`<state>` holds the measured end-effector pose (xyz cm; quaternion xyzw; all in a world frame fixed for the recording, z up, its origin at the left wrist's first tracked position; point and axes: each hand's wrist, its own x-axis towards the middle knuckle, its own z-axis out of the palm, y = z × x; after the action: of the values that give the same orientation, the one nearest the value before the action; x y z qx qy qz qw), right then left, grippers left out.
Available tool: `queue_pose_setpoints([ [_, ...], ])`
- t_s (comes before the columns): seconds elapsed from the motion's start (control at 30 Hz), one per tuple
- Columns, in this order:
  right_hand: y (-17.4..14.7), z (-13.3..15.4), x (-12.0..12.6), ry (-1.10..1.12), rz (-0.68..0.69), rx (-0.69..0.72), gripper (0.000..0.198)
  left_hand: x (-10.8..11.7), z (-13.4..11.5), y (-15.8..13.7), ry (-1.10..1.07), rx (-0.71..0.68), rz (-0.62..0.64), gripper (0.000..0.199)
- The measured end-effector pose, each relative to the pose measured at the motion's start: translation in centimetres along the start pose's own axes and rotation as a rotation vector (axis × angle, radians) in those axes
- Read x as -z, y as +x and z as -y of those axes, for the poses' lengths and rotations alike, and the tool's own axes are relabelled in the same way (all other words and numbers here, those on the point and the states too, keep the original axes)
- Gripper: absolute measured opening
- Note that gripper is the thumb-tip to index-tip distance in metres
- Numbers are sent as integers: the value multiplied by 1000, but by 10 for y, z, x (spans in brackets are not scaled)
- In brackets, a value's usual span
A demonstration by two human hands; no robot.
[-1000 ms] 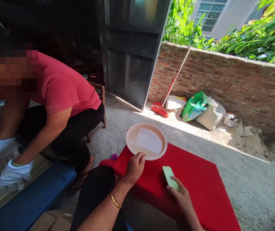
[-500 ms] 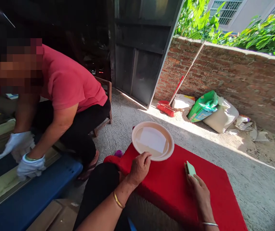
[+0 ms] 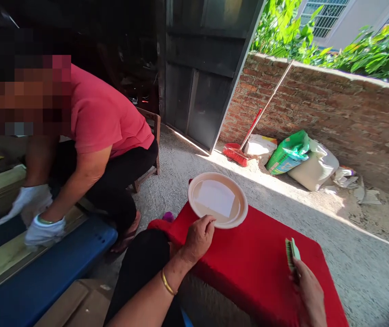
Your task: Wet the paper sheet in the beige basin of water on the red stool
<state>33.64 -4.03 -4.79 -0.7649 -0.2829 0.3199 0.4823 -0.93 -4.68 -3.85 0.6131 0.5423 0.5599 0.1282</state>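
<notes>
We find the right hand (image 3: 309, 286) gripping the brush (image 3: 294, 251) at four o'clock, over the bench (image 3: 249, 259); whether the left hand (image 3: 199, 236) grips the basin (image 3: 245, 210), we cannot tell. We judge brushing in hand; another stroke would call for turning the brush face-down.

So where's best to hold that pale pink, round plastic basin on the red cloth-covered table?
Take the basin by its rim, probably left grip from the left, right grip from the right: the lip runs all round, and opposite holds should keep the apparent liquid level. The right grip holds a pale green bristled brush, best put down first.
</notes>
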Motion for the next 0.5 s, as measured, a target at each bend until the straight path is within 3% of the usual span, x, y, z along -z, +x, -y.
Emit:
queue_pose_setpoints([
  [0.07, 11, 5, 2, 31, -73, -41, 60, -1, 0, 0, 3, -5, -1, 21],
  [0.13, 5, 6, -10, 48, -20, -32, 59, -2, 1, 0, 7, -14, -5, 22],
  [0.2, -12, 5, -31, 7, 117, 18, 64, -3, 3, -1, 18, -13, -3, 22],
  [0.27, -31, 2, -51, -57, 338, 47, 70, -3, 5, -1, 33, -4, 0, 23],
  [0.37, -43, -1, -60, -84, 628, 23, 72, -2, 7, -2, 42, 9, 2, 23],
  [0.43, -31, -1, -48, -57, 559, -2, 74, -1, 7, -3, 34, 18, 2, 23],
  [0.5, -7, 1, -25, 5, 294, -16, 74, 1, 5, -4, 23, 21, -1, 23],
])
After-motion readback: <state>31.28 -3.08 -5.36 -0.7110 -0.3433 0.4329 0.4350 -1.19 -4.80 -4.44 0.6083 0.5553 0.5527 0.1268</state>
